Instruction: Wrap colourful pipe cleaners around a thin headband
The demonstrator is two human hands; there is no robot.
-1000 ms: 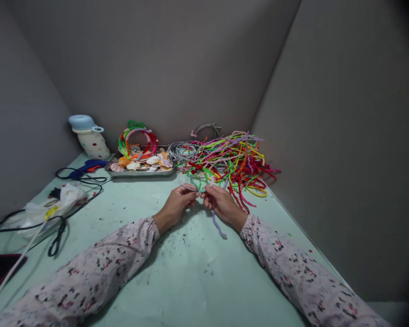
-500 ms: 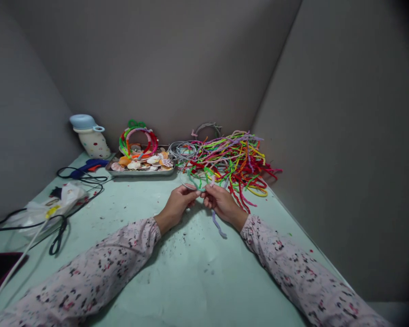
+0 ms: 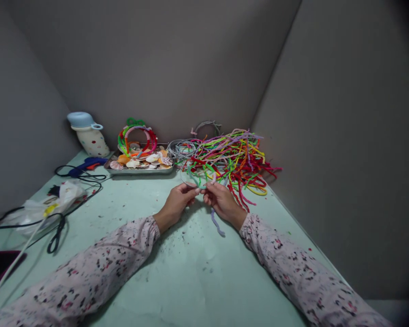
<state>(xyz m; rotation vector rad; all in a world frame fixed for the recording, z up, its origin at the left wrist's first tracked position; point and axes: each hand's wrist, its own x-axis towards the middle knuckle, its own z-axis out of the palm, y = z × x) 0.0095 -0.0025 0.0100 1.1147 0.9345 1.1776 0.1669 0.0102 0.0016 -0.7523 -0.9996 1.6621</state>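
My left hand is pinched closed on a thin wire hoop, whose far part blends into the pile behind. Thumb and fingertips of my right hand are pressed together on a green pipe cleaner that meets the wire between the two hands. A pale pink pipe cleaner tip sticks up by the right fingers. From beneath that hand hangs the end of a lilac pipe cleaner. How the strands cross at the fingertips is too small to make out.
Beyond my hands lies a heap of coloured pipe cleaners, with coiled wire beside it. A metal tray holds shells and pipe-cleaner-wrapped rings. Leftward are a bottle, a blue-handled tool, black cable and a plastic bag.
Both hands stay pinched close together, with only small finger movement. The hanging lilac end has shifted slightly left, and the whole view has moved a little.
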